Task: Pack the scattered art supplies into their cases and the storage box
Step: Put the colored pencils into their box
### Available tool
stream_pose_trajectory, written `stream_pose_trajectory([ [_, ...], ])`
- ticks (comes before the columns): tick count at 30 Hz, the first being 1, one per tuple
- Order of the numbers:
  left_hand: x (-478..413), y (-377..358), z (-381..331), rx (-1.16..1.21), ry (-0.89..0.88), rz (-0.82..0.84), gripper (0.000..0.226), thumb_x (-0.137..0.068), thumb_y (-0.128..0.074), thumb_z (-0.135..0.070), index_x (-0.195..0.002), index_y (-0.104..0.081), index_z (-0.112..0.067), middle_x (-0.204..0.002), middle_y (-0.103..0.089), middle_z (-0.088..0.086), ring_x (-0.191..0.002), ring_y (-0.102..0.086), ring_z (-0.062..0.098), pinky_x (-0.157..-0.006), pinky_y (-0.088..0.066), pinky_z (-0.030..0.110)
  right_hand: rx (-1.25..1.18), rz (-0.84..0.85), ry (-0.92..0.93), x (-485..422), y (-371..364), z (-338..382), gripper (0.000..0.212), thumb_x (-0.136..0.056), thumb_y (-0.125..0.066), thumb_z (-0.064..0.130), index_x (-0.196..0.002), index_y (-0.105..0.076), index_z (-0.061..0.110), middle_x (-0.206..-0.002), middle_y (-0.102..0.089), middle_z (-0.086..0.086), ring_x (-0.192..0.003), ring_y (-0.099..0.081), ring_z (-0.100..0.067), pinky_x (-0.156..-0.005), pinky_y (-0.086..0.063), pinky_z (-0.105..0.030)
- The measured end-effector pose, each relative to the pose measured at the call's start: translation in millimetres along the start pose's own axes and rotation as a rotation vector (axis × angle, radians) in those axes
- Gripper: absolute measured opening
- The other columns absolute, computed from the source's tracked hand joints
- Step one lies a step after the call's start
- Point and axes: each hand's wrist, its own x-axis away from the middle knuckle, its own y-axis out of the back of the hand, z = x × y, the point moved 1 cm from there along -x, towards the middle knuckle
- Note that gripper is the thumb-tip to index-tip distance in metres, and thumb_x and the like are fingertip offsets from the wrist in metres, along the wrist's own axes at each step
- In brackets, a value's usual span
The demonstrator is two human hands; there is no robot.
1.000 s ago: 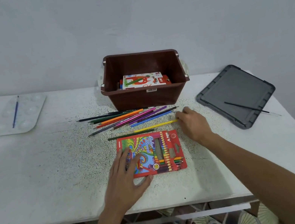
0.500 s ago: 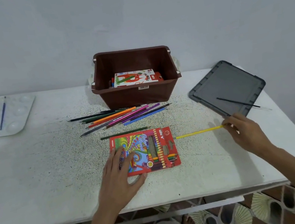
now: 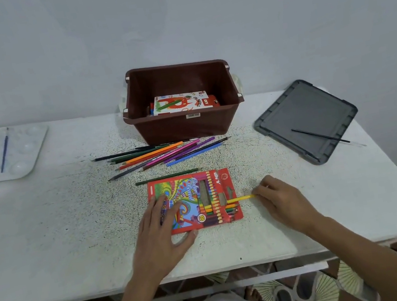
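A red colour-pencil case (image 3: 195, 198) lies flat near the table's front edge. My left hand (image 3: 163, 233) presses down on its left half with straight fingers. My right hand (image 3: 282, 200) pinches the rear end of a yellow pencil (image 3: 241, 198), whose tip is inside the case's open right end. Several loose coloured pencils (image 3: 163, 155) lie in a fan in front of the brown storage box (image 3: 189, 125). One dark green pencil (image 3: 167, 176) lies just behind the case. A white crayon box (image 3: 182, 102) sits inside the storage box.
A grey lid (image 3: 305, 118) with a thin black brush (image 3: 321, 136) on it lies at the right. A white paint palette (image 3: 11, 154) with a blue brush (image 3: 4, 151) sits at the far left. The wall stands close behind the table.
My right hand picked up the yellow pencil from the pile, drew it out to the right, then pushed it leftward so most of it is now in the case. The left hand stayed on the case.
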Motion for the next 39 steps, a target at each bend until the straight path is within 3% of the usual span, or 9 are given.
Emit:
stream_pose_trajectory([
  [2, -0.3, 0.0, 0.1, 0.001, -0.004, 0.0, 0.067, -0.082, -0.052, -0.069, -0.136, -0.048, -0.031, -0.156, -0.029, 0.0, -0.149, -0.014, 0.019, -0.112, -0.026, 0.043, -0.03, 0.01, 0.008, -4.6, -12.0, 14.6, 0.01, -0.092, -0.067, 0.015, -0.1, -0.069, 0.01, -0.088, -0.054, -0.005, -0.063, -0.052, -0.021, -0.045, -0.046, -0.032],
  [8, 0.2, 0.1, 0.2, -0.001, -0.015, -0.017, 0.068, -0.082, -0.053, -0.07, -0.136, -0.049, -0.029, -0.156, -0.031, 0.002, -0.149, -0.015, 0.02, -0.113, -0.027, 0.043, -0.195, -0.011, -0.039, -11.4, -32.8, 40.1, 0.031, -0.094, -0.049, 0.027, -0.108, -0.073, 0.014, -0.086, -0.054, -0.005, -0.066, -0.054, -0.017, -0.048, -0.043, -0.026],
  [12, 0.9, -0.7, 0.7, 0.005, -0.012, -0.007, 0.069, -0.082, -0.055, -0.069, -0.138, -0.047, -0.03, -0.157, -0.028, 0.0, -0.15, -0.013, 0.019, -0.114, -0.028, 0.046, -0.292, 0.006, -0.122, -12.7, -33.5, 39.3, 0.028, -0.089, -0.057, 0.014, -0.113, -0.072, 0.014, -0.091, -0.053, 0.003, -0.073, -0.051, -0.005, -0.063, -0.036, -0.006],
  [14, 1.2, -1.0, 0.6, 0.01, -0.012, -0.006, 0.069, -0.082, -0.055, -0.069, -0.138, -0.047, -0.031, -0.157, -0.028, 0.0, -0.15, -0.013, 0.02, -0.114, -0.028, 0.046, -0.329, 0.0, -0.162, -15.8, -32.1, 35.9, 0.031, -0.092, -0.053, 0.014, -0.117, -0.07, 0.011, -0.092, -0.052, 0.005, -0.073, -0.05, -0.001, -0.065, -0.036, -0.003],
  [18, 1.5, -2.3, 1.9, 0.009, 0.001, -0.002, 0.07, -0.082, -0.052, -0.071, -0.139, -0.048, -0.031, -0.158, -0.028, -0.001, -0.15, -0.011, 0.018, -0.114, -0.026, 0.044, -0.285, -0.025, -0.211, -32.7, -26.9, 25.3, 0.03, -0.094, -0.05, 0.003, -0.119, -0.067, 0.007, -0.093, -0.051, 0.004, -0.075, -0.05, 0.0, -0.063, -0.036, -0.008],
  [26, 0.7, -2.7, 2.6, 0.0, 0.003, 0.001, 0.071, -0.083, -0.05, -0.073, -0.14, -0.047, -0.031, -0.159, -0.026, -0.002, -0.15, -0.01, 0.017, -0.115, -0.024, 0.043, 0.022, 0.115, -0.206, -92.7, -25.7, -0.1, 0.036, -0.1, -0.049, 0.011, -0.136, -0.054, 0.008, -0.115, -0.058, -0.013, -0.1, -0.055, -0.029, -0.076, -0.048, -0.036],
  [33, 1.0, -0.4, 0.9, 0.008, 0.006, -0.008, 0.068, -0.083, -0.052, -0.072, -0.139, -0.047, -0.033, -0.158, -0.027, -0.003, -0.15, -0.014, 0.018, -0.114, -0.027, 0.043, 0.251, 0.277, -0.291, -138.3, -23.7, -7.3, 0.068, -0.095, -0.048, 0.006, -0.155, -0.021, 0.021, -0.119, -0.049, -0.016, -0.097, -0.057, -0.034, -0.066, -0.041, -0.036],
  [36, 0.4, -0.3, 0.4, 0.008, -0.001, -0.017, 0.067, -0.082, -0.055, -0.07, -0.137, -0.049, -0.033, -0.156, -0.03, -0.003, -0.149, -0.016, 0.018, -0.114, -0.027, 0.041, 0.305, 0.302, -0.341, -146.8, -22.2, -11.1, 0.062, -0.096, -0.045, 0.007, -0.152, -0.029, 0.024, -0.118, -0.05, -0.016, -0.096, -0.061, -0.035, -0.065, -0.044, -0.038],
  [39, 0.1, -0.6, 0.5, 0.011, -0.006, -0.02, 0.067, -0.082, -0.056, -0.069, -0.137, -0.049, -0.032, -0.157, -0.03, -0.003, -0.149, -0.016, 0.018, -0.114, -0.027, 0.042, 0.384, 0.233, -0.385, -144.5, -20.7, -14.4, 0.038, -0.099, -0.046, 0.011, -0.136, -0.049, 0.016, -0.115, -0.052, -0.016, -0.095, -0.06, -0.034, -0.062, -0.043, -0.037],
])
